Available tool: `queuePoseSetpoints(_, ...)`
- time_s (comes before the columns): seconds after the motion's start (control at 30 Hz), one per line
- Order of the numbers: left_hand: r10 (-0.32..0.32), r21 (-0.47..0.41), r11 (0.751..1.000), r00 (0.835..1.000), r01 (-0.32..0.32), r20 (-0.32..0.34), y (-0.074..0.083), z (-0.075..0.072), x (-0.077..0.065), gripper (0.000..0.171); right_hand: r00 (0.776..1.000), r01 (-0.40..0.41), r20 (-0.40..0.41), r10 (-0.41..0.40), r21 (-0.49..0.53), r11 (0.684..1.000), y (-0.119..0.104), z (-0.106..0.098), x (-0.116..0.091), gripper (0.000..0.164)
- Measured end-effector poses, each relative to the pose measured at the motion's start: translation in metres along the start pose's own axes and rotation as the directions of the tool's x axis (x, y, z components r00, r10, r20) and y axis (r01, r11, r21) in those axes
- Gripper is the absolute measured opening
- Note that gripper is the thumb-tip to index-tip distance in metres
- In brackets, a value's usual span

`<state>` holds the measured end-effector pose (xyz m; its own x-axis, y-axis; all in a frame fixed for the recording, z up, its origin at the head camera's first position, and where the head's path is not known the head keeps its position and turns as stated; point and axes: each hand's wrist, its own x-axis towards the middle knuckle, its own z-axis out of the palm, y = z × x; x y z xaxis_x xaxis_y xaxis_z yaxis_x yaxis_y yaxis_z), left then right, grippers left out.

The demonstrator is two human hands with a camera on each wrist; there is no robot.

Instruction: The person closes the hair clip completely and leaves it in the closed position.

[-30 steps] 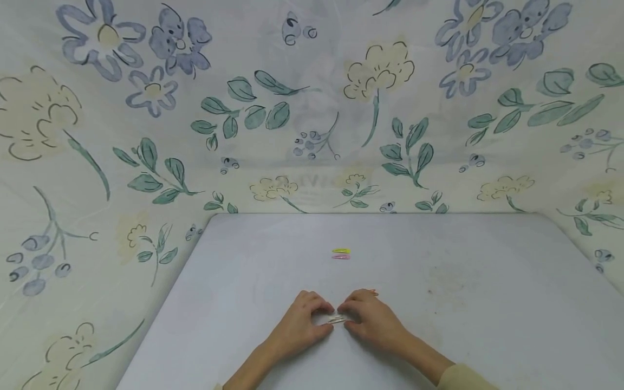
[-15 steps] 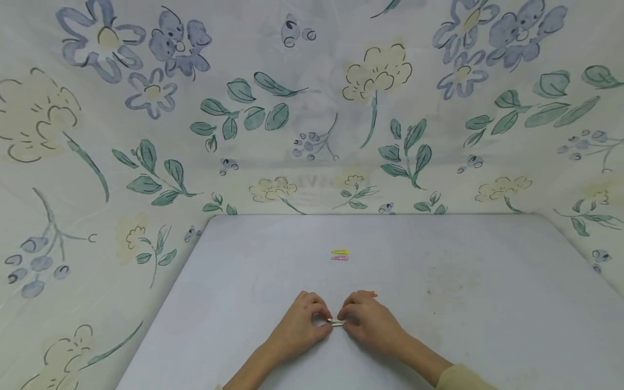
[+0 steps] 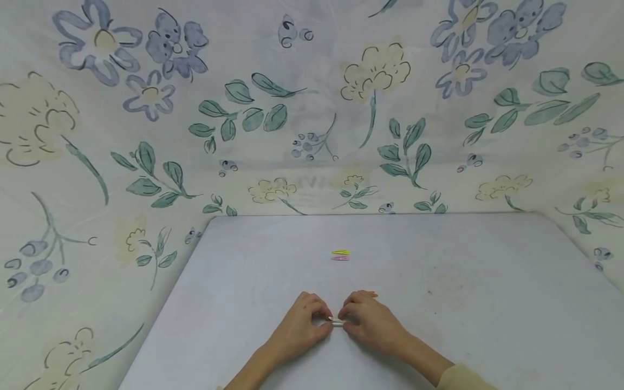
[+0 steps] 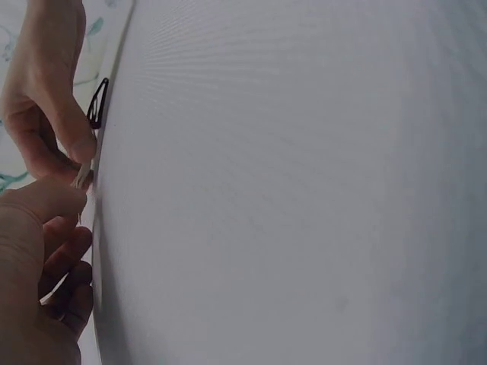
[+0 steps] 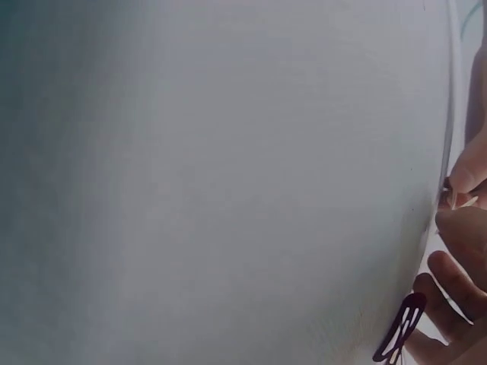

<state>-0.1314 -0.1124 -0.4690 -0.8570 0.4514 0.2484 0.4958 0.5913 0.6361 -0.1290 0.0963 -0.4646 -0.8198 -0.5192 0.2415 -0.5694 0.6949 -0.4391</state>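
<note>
A small white hair clip (image 3: 337, 323) lies between my two hands at the front middle of the table, in the head view. Its two pale strips show side by side; whether they are one clip or two, I cannot tell. My left hand (image 3: 303, 323) pinches its left end between thumb and fingers. The right end is pinched by my right hand (image 3: 372, 323), and fingertips cover both ends. In the left wrist view, the pale clip (image 4: 82, 175) shows as a thin sliver between the two hands. An orange hair clip (image 3: 372, 294) is partly hidden behind my right hand.
Farther back on the white table (image 3: 253, 260) lie a yellow hair clip (image 3: 340, 252) and, just in front of it, a pink one (image 3: 340, 258). A dark-looking snap clip (image 5: 399, 327) appears near the right hand in the right wrist view. Flowered cloth (image 3: 312, 108) rises behind.
The hands have drawn slightly closer around the white clip, and its strips have shifted from slanted to nearly level. The other clips stay put.
</note>
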Motion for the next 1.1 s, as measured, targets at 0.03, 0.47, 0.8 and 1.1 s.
queuePoseSetpoints(0.03,-0.003,-0.005,1.000,1.000,0.003,-0.002,0.000,0.000,0.000,0.013,1.000,-0.007,0.006,0.007,0.008,1.000,0.000,-0.001,0.000,0.012)
queuePoseSetpoints(0.47,-0.046,-0.031,0.998,0.999,0.046,-0.016,0.004,-0.003,0.005,0.010,0.999,-0.028,-0.038,0.031,0.086,0.996,0.001,-0.011,0.004,0.016)
queuePoseSetpoints(0.8,-0.038,-0.084,0.996,0.995,0.030,-0.096,0.010,-0.001,0.018,0.010,0.985,-0.163,-0.022,0.172,0.217,0.962,0.003,-0.023,0.010,0.017)
queuePoseSetpoints(1.1,-0.065,-0.170,0.985,0.975,0.029,-0.214,0.018,0.001,0.038,0.014,0.954,-0.241,-0.094,0.285,0.322,0.915,0.008,-0.032,0.019,0.019)
